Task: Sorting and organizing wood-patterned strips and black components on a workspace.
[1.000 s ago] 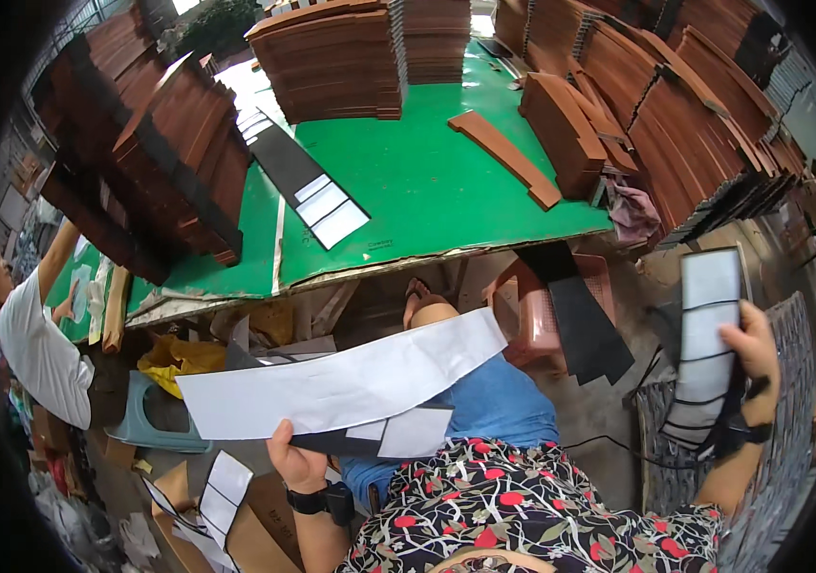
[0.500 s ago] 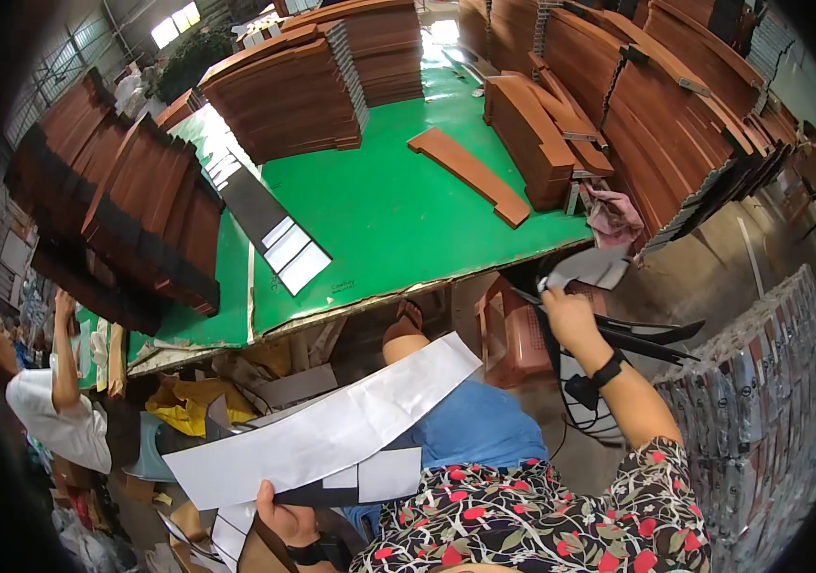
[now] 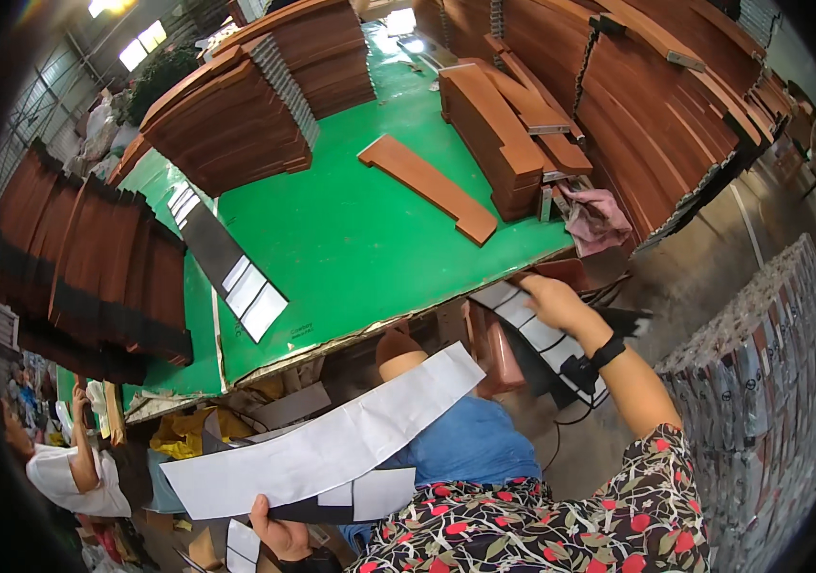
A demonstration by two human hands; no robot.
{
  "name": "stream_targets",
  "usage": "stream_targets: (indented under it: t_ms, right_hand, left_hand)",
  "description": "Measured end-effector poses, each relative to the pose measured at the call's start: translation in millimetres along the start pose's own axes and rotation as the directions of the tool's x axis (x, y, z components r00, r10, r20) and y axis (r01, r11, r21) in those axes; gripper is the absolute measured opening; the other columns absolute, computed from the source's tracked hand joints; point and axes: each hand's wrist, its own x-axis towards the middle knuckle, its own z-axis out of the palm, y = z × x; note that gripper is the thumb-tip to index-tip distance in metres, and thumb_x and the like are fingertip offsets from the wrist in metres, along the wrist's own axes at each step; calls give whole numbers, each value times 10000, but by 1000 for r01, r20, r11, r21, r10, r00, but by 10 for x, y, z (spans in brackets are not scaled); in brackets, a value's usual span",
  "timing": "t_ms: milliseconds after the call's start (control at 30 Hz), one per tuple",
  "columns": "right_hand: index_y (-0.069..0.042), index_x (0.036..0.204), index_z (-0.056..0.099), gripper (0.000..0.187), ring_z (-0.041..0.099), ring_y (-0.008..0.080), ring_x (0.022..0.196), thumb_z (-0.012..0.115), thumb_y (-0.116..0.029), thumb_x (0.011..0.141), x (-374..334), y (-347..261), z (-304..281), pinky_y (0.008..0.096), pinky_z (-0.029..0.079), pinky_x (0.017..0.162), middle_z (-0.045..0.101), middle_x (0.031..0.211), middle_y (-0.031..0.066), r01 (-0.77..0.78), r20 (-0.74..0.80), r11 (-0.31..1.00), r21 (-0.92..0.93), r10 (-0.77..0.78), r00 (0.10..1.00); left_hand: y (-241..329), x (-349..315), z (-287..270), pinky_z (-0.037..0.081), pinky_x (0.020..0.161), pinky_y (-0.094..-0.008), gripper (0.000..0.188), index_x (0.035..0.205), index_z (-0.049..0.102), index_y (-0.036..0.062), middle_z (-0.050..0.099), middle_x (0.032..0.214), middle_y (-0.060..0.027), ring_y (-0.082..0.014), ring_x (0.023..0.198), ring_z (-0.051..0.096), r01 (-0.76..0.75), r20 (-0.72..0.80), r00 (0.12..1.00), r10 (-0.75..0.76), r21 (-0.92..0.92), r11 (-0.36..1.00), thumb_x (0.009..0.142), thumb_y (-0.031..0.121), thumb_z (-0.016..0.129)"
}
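Observation:
At the lower middle, my left hand (image 3: 279, 533) pinches the lower edge of a long, slightly curved white sheet (image 3: 332, 435). A black piece with white patches (image 3: 379, 494) lies under that sheet, partly covered by it. My right hand (image 3: 561, 310) is beside the table's near edge, its fingers closed on the upper end of a black strip with white patches (image 3: 542, 341), which hangs down below the hand. Another black strip with white patches (image 3: 214, 250) lies flat on the green table (image 3: 332, 234).
One brown curved panel (image 3: 432, 189) lies on the table. Brown panel stacks stand at the back (image 3: 226, 124), left (image 3: 93, 267) and right (image 3: 666, 124). A pink cloth (image 3: 597, 220) hangs at the table's right corner. Wrapped panels (image 3: 762, 382) stand at right; a person (image 3: 74, 477) works at left.
My right hand has shifted slightly left and lower; the grey-white piece it held is out of its grip, and a patched black strip is now in it. The view has shifted.

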Motion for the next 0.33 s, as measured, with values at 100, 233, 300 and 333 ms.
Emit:
stream_targets:
  t_ms: [100,233,300,333]
  right_hand:
    - [71,999,516,456,582,320,744,692,-222,698,50,539,-64,403,446,661,598,829,218,-355,173,934,42,343,923]
    - [64,1163,469,637,584,311,880,627,-398,754,139,900,-212,368,458,746,595,957,239,-409,289,907,-100,420,860]
    - [-66,1303,395,708,439,305,1184,521,-532,786,311,1030,-252,341,358,972,419,1287,239,-485,479,816,-315,578,661]
    - [-121,1337,368,747,469,307,1155,476,-610,782,319,1370,-149,334,369,961,446,1276,217,-442,573,847,-296,527,627]
  left_hand:
    - [-30,86,80,347,990,-413,450,1196,427,-58,515,1192,-164,-286,1114,487,50,15,999,-50,9,999,821,185,482]
    - [-50,140,115,339,996,-415,466,1204,420,-57,513,1195,-165,-288,1118,484,84,22,996,-85,13,996,817,193,491]
    - [-55,128,114,329,1007,-420,507,1229,393,-50,499,1211,-171,-298,1126,478,81,-8,997,-80,19,997,794,187,504]
    - [-88,137,138,319,1017,-425,553,1253,366,-43,485,1228,-176,-307,1134,471,82,-22,996,-82,18,996,771,180,517]
